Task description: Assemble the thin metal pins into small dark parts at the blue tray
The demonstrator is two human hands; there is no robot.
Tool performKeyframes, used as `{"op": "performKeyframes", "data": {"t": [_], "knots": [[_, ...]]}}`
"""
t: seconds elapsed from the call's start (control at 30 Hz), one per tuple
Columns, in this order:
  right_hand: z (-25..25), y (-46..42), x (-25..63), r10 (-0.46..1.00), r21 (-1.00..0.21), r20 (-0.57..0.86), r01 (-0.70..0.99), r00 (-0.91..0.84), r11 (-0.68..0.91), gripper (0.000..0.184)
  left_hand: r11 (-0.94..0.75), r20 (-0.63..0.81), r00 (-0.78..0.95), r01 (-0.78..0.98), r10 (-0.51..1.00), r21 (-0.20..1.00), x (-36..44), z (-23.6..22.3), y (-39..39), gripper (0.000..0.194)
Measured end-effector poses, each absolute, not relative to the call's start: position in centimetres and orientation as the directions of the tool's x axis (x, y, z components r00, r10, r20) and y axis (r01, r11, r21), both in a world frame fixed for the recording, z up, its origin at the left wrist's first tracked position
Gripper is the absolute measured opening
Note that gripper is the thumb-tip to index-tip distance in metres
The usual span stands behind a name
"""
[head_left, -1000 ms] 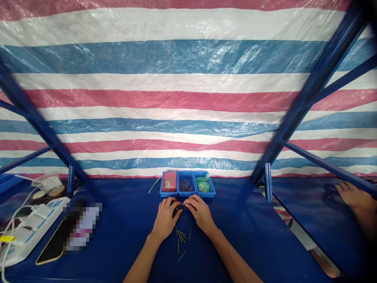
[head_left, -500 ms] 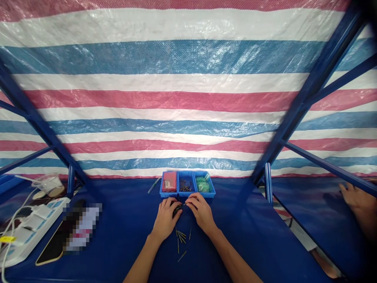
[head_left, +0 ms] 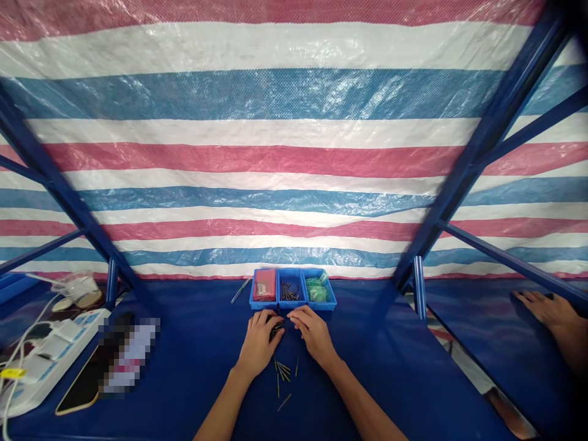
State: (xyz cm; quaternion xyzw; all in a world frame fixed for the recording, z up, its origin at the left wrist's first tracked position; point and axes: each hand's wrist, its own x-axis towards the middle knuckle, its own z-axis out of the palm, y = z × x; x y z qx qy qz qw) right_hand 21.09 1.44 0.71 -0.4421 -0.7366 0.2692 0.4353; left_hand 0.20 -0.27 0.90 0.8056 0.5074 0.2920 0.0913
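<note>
My left hand [head_left: 260, 343] is curled around a bunch of thin dark metal bits [head_left: 277, 329], which look like drill bits; the palm hides most of them. Beside it, my right hand [head_left: 312, 331] has thumb and forefinger pinched together, and whatever is between the tips is too small to make out. Several slim gold-and-dark bits [head_left: 282, 370] lie loose on the blue table below the hands. Just beyond the fingers are blue bins: one with red packets [head_left: 265, 285], one with dark metal bits [head_left: 289, 291], one with green packets [head_left: 316, 289].
A pen [head_left: 240, 291] lies left of the bins. On the left are a phone [head_left: 78, 386] and a white power strip [head_left: 59, 349] with plugs and cables. Blue metal posts [head_left: 419, 288] flank the table. Another person's hand [head_left: 546, 309] rests on the surface at right.
My right hand has drawn slightly back from the left hand's bunch, fingers still pinched. My left hand stays in place. The other person's hand at right has moved a little left.
</note>
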Motion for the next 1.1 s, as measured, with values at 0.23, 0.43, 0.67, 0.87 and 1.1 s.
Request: {"op": "performKeyframes", "data": {"t": [0.23, 0.43, 0.67, 0.87, 1.1], "knots": [[0.8, 1.6, 21.0, 0.866, -0.730, 0.455, 0.469, -0.208, 0.497, 0.023, -0.479, 0.386, 0.321, 0.756, 0.865, 0.446, 0.1, 0.8, -0.2, 0.025], [0.8, 1.5, 21.0, 0.867, -0.698, 0.450, 0.521, -0.214, 0.491, 0.022, -0.470, 0.374, 0.319, 0.761, 0.871, 0.446, 0.1, 0.8, -0.2, 0.024], [0.1, 1.7, 20.8, 0.871, -0.689, 0.455, 0.547, -0.184, 0.475, 0.023, -0.482, 0.396, 0.319, 0.760, 0.861, 0.436, 0.1, 1.0, -0.3, 0.024], [-0.3, 1.9, 20.8, 0.869, -0.681, 0.464, 0.557, -0.173, 0.474, 0.025, -0.477, 0.389, 0.315, 0.758, 0.865, 0.445, 0.1, 0.9, -0.2, 0.025], [0.1, 1.7, 20.8, 0.870, -0.680, 0.446, 0.552, -0.212, 0.483, 0.025, -0.472, 0.379, 0.316, 0.758, 0.870, 0.451, 0.1, 0.9, -0.2, 0.024]]}}
